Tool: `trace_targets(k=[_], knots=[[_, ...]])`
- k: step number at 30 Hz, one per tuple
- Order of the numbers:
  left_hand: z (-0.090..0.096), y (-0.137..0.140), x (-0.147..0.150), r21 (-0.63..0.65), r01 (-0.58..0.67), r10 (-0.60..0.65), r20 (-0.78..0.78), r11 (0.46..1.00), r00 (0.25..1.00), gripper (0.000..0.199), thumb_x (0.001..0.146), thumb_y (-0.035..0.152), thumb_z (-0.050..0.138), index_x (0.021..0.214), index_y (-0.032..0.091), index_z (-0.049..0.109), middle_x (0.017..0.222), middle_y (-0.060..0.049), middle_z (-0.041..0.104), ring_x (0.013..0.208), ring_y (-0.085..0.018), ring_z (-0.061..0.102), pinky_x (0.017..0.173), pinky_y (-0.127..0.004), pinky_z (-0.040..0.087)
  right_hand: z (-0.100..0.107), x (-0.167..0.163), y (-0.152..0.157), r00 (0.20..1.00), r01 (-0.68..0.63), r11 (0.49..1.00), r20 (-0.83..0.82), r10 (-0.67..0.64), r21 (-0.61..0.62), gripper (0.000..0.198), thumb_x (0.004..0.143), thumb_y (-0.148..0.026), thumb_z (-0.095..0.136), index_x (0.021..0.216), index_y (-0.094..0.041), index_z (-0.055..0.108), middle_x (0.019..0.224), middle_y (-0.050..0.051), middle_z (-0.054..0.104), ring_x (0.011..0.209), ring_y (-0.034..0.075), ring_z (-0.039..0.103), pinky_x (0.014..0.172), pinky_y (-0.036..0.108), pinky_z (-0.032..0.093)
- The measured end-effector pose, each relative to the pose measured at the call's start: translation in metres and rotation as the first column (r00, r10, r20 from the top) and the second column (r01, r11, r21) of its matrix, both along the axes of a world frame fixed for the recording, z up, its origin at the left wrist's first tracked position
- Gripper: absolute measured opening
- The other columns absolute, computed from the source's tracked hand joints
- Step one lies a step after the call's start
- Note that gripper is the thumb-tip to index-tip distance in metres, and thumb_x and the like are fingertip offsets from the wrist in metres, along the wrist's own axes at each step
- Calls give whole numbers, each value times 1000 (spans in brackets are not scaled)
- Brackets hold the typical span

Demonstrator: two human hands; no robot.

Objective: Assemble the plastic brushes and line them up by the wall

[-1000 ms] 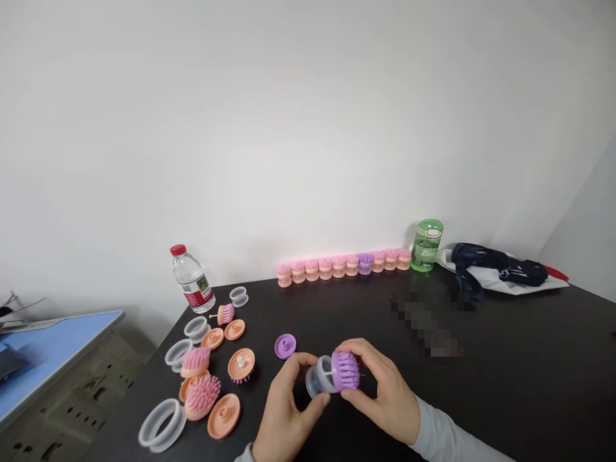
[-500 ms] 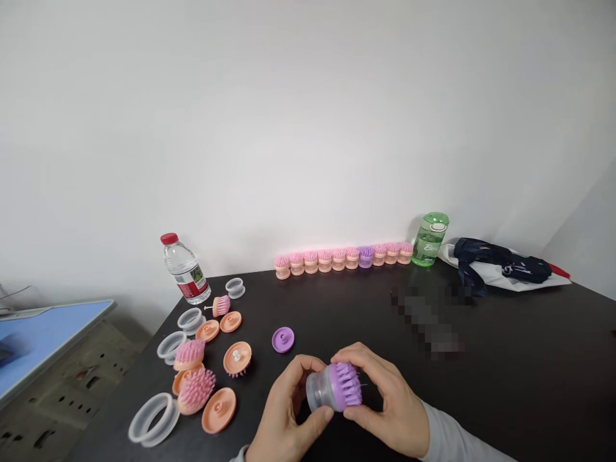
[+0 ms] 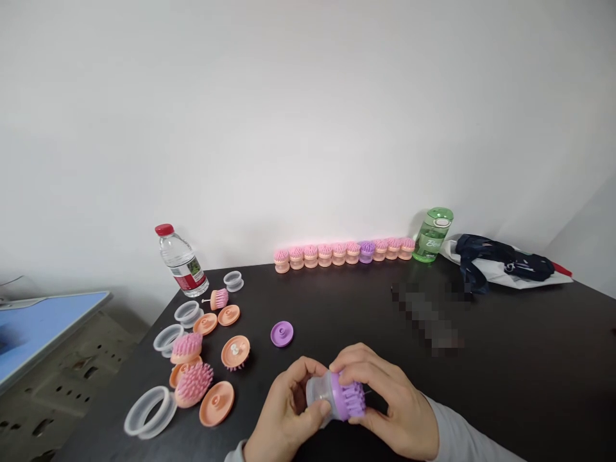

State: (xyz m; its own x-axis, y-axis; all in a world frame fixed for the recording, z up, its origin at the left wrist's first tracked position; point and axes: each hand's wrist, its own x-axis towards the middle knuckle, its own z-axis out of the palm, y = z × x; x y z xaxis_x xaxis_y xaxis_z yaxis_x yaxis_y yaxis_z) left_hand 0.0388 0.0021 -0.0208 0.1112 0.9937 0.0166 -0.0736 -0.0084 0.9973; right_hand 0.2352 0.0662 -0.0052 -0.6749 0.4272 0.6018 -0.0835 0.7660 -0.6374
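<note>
Two parts, purple brush [image 3: 355, 402] and clear cup [image 3: 316, 389], gapped a second ago, now meet at lower centre; your left hand [image 3: 287, 410] clamps fingers on the cup, your right hand [image 3: 392, 404] curls fingers around the brush.

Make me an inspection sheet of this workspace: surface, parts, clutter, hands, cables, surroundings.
Surface: black table, loose parts mostly at left.
Parts: purple bristle head and clear piece, in hand; purple disc; orange discs, pink bristle heads and clear rings at left; row of ten bristle-topped pieces at the back.
Clutter: red-capped bottle, green container, white bag under a dark strapped item.
Hands: left hand grips the clear piece, right hand the purple bristle head.
Cables: thin dark line at far left, possibly one.
Surroundings: pale wall, blue-topped table.
</note>
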Motion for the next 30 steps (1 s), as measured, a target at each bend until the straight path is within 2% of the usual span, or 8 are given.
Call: trace_targets(k=[3, 8, 13, 17, 23, 25, 28, 30], knots=[[0, -1, 0, -50, -3, 5, 33, 999, 999, 52, 67, 61, 76, 88, 16, 60, 67, 4, 51, 58, -9, 41, 54, -21, 34, 2, 2, 1, 999, -25, 999, 30, 24, 40, 25, 89, -12, 54, 112, -22, 56, 115, 10, 64, 105, 24, 61, 89, 39, 53], [-9, -1, 3, -171, 59, -31, 165, 984, 986, 54, 69, 63, 74, 86, 14, 59, 65, -2, 65, 55, -12, 59, 53, -21, 40, 1, 3, 4, 996, -86, 986, 27, 83, 143, 40, 84, 2, 44, 115, -21, 56, 116, 10, 65, 113, 23, 60, 92, 40, 55], [-15, -2, 8, -266, 124, -38, 307, 956, 951, 47, 77, 61, 68, 80, 15, 56, 46, 1, 60, 34, -6, 47, 34, -13, 24, 0, 3, 5, 988, -154, 956, 14, 156, 248, 30, 94, -4, 45, 115, -21, 59, 113, 10, 68, 115, 21, 61, 92, 37, 57], [-16, -4, 10, -323, 226, -94, 375, 919, 922, 49, 83, 64, 57, 80, 15, 56, 39, 3, 54, 27, -6, 41, 28, -13, 20, 5, 4, 5, 981, -192, 933, 31, 192, 305, 23, 100, -11, 44, 115, -20, 59, 109, 11, 71, 116, 20, 62, 97, 38, 55], [-12, -4, 10, -255, 170, -71, 356, 952, 932, 42, 80, 57, 66, 84, 16, 56, 51, 2, 60, 39, -7, 50, 38, -15, 30, 7, 5, 7, 991, -131, 947, 22, 130, 292, 22, 97, -9, 47, 112, -16, 61, 112, 14, 67, 109, 23, 60, 85, 37, 58], [-7, -5, 8, -227, 143, -67, 310, 963, 948, 43, 77, 56, 71, 87, 16, 58, 63, 1, 62, 50, -9, 54, 47, -17, 35, 4, 5, 7, 996, -93, 956, 17, 92, 277, 20, 96, -19, 54, 115, -13, 60, 112, 16, 65, 103, 25, 60, 83, 39, 57], [0, -5, 5, -114, 96, -67, 238, 989, 969, 41, 72, 46, 79, 94, 16, 61, 78, 0, 62, 67, -11, 54, 62, -21, 40, -2, 4, 6, 1000, 14, 975, -16, -11, 221, 42, 94, -44, 60, 122, -13, 57, 108, 16, 66, 94, 26, 62, 79, 41, 56], [1, -4, 3, -26, 92, -85, 192, 995, 978, 41, 70, 39, 83, 97, 18, 61, 87, -1, 62, 77, -13, 53, 70, -24, 40, -6, 3, 4, 998, 64, 983, -28, -61, 169, 51, 91, -53, 59, 124, -15, 55, 104, 14, 67, 89, 25, 64, 77, 40, 56]])
